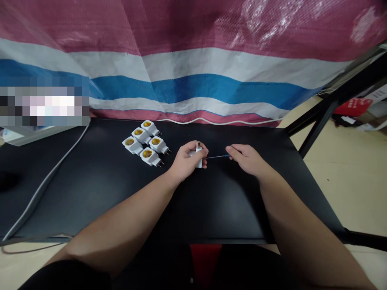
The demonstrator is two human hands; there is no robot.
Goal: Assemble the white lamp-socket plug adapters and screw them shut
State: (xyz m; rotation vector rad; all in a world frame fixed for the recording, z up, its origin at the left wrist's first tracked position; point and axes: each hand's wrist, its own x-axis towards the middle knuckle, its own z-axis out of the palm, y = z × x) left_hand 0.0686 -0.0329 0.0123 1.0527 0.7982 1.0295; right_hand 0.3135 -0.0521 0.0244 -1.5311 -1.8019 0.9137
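Note:
My left hand (189,159) is closed around a white plug-in lamp socket (199,160) above the middle of the black table. My right hand (245,158) grips the blue handle of a thin screwdriver (218,156), whose metal shaft points left and reaches the side of the held socket. The tip is hidden at my left fingers. To the left of my left hand, several white lamp sockets with yellow-gold insides (147,154) lie grouped on the table, their plug prongs pointing right.
The black table (99,193) has a white cable (45,181) across its left side and another along its back edge. A striped plastic sheet (193,88) hangs behind. A light-coloured box stands at the far left, partly blurred. Black metal bars (314,125) rise at the right.

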